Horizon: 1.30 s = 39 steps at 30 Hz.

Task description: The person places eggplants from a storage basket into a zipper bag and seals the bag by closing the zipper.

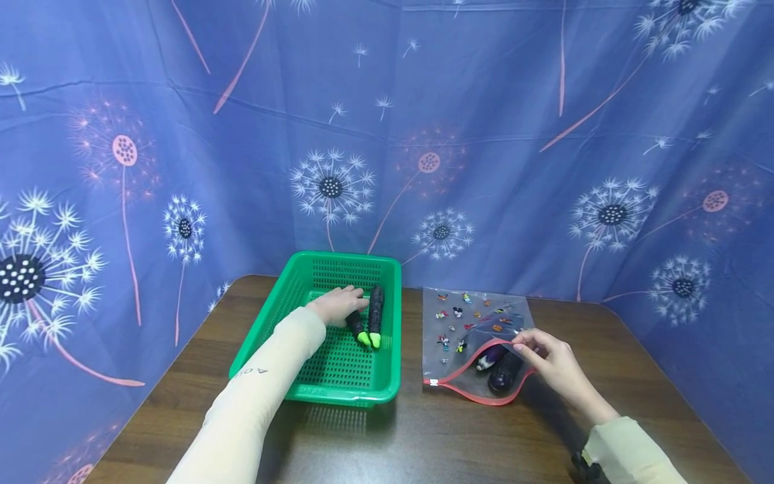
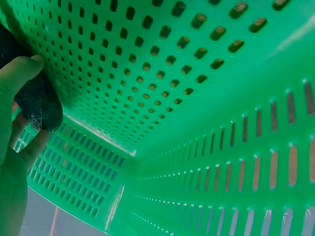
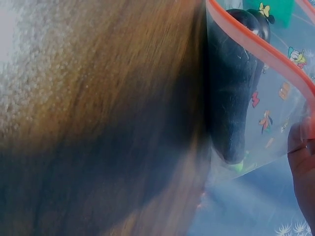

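Observation:
In the head view my left hand [image 1: 338, 306] reaches into a green basket [image 1: 394, 323] and grips a long, dark vegetable [image 1: 355, 326] with a bright green end. The left wrist view shows thumb and fingers around the vegetable's dark body [image 2: 42, 103]. Beside it in the basket lies a similar dark vegetable [image 1: 375, 312]. To the right, my right hand [image 1: 547, 359] pinches the red-edged mouth of a clear zip bag [image 1: 435, 336], which gapes. Inside lie a purple-and-white eggplant [image 1: 488, 357] and a larger dark eggplant [image 1: 505, 374].
Colourful cartoon figures are printed on the bag, and a white slider [image 1: 433, 382] sits at its left corner. Basket and bag stand on a brown wooden table [image 1: 459, 444]. Behind and at both sides hangs a blue dandelion-patterned cloth [image 1: 520, 168].

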Motion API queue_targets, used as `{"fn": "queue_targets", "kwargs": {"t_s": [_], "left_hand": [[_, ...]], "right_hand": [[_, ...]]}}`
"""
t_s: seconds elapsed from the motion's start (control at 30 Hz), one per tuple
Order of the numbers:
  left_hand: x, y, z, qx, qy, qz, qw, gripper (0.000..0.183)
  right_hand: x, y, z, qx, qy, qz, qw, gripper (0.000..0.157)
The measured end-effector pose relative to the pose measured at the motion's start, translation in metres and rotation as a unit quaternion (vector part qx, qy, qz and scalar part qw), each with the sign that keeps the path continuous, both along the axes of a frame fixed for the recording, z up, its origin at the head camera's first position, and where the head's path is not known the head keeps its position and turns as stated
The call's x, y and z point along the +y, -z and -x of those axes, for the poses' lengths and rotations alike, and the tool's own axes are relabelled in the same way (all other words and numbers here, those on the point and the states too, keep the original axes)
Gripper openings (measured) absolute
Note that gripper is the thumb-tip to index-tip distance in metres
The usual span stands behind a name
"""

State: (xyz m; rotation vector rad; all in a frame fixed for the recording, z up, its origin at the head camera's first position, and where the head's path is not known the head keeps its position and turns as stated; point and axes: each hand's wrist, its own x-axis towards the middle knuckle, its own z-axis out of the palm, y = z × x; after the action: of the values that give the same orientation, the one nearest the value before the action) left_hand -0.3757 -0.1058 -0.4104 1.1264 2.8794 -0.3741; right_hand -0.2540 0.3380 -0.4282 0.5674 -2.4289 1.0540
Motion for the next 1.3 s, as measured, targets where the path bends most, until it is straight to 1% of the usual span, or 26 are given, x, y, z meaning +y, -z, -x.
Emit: {"fn": "queue_targets", "kwargs": {"t_s": [0.1, 0.23, 0.47, 0.7, 0.87, 1.03, 1.17, 1.3], "left_hand": [[0.002, -0.002, -0.002, -0.003, 0.004, 0.007, 1.0, 0.054], [0.003, -0.002, -0.004, -0.006, 0.002, 0.015, 0.9999, 0.055], [0.004, -0.002, -0.005, 0.005, 0.001, 0.055, 0.9985, 0.056], [0.004, -0.009, -0.011, -0.011, -0.006, 0.041, 0.9991, 0.051], [0.003, -0.015, -0.016, -0.014, -0.003, 0.048, 0.9987, 0.045], [0.002, -0.021, -0.018, -0.022, -0.007, 0.047, 0.9986, 0.043], [0.0, -0.026, -0.019, -0.028, -0.015, 0.047, 0.9984, 0.038], [0.0, -0.03, -0.021, -0.039, -0.026, 0.051, 0.9976, 0.035]], "right_hand": [[0.0, -0.001, -0.001, -0.002, 0.002, -0.003, 1.0, 0.015], [0.0, -0.002, -0.002, -0.003, 0.004, -0.006, 1.0, 0.015], [0.001, -0.003, -0.002, 0.003, 0.007, -0.007, 1.0, 0.015], [0.002, -0.003, -0.002, 0.01, 0.005, -0.006, 1.0, 0.014], [0.003, -0.003, -0.002, 0.008, 0.007, -0.01, 1.0, 0.013], [0.002, -0.002, -0.002, 0.015, 0.002, -0.011, 1.0, 0.012], [0.002, 0.0, -0.002, 0.024, -0.003, -0.011, 1.0, 0.013], [0.002, -0.001, -0.002, 0.02, -0.001, -0.006, 1.0, 0.013]]}}
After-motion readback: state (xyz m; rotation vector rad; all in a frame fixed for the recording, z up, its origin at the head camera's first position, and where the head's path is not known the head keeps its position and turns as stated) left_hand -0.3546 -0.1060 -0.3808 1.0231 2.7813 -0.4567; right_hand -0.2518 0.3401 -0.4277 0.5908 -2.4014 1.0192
